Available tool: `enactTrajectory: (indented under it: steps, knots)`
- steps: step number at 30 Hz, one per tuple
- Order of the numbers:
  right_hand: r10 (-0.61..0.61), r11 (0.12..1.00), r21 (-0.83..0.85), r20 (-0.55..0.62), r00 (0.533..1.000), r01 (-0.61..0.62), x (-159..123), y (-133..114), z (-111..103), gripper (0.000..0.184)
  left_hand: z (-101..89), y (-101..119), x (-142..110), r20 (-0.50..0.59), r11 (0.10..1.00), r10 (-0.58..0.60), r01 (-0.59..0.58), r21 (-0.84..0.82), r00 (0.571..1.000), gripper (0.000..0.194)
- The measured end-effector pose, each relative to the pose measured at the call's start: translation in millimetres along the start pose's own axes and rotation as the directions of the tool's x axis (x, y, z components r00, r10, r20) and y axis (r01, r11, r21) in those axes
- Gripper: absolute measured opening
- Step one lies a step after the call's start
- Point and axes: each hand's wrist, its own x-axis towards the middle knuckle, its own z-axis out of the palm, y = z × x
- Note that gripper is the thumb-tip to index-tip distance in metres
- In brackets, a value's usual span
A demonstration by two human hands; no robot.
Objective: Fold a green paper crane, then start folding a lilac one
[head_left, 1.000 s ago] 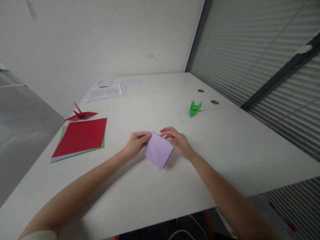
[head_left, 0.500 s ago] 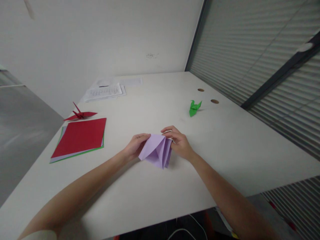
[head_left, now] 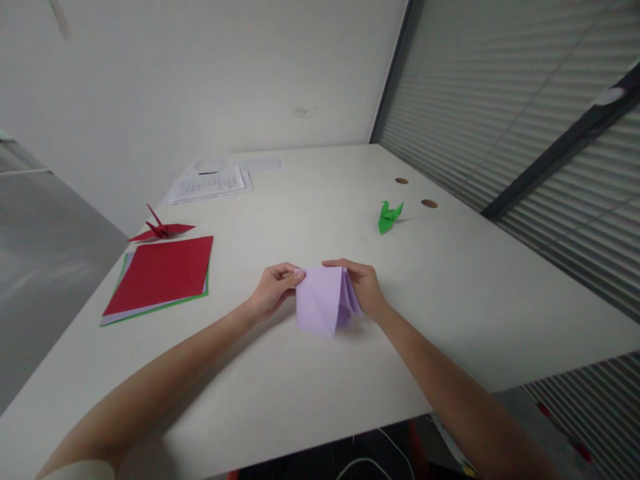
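A partly folded sheet of light purple origami paper (head_left: 319, 300) is held between my two hands, close to the front of the white table. My left hand (head_left: 274, 288) pinches its upper left corner, thumb on the near face. At the right, my right hand (head_left: 364, 283) grips the layered edge, its fingers reaching behind the top; part of them is hidden by the paper. One smooth panel faces me, and several folded layers fan out on the right side.
On the left lies a stack of square paper with a red sheet (head_left: 163, 275) on top. Behind it sits a red paper crane (head_left: 161, 231). A green paper crane (head_left: 389, 217) stands at the right, near two cable holes. Printed sheets (head_left: 210, 185) lie at the back left.
One flap of the purple paper has swung over to the right, so a smooth panel now covers the open pocket. My right hand has shifted slightly right and its fingers are closer to the paper.
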Motion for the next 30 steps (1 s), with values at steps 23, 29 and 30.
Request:
enactTrajectory:
  steps: [23,29,30]
  knots:
    - [0.129,0.991,-0.044,0.021,0.991,-0.128,3.1,0.2,-3.1,0.039,4.1,2.6,-4.1,-0.001,0.918,0.232,-0.218,0.332,0.973,0.034]
    - [0.123,0.992,-0.032,-0.048,0.991,-0.124,2.1,2.6,5.2,0.034,11.2,-4.9,-10.9,0.030,0.962,0.087,-0.092,0.258,0.996,0.041]
    - [0.124,0.991,-0.036,-0.055,0.991,-0.126,2.4,1.7,4.6,0.033,10.8,-5.2,-10.9,0.028,0.960,0.074,-0.079,0.269,0.997,0.038]
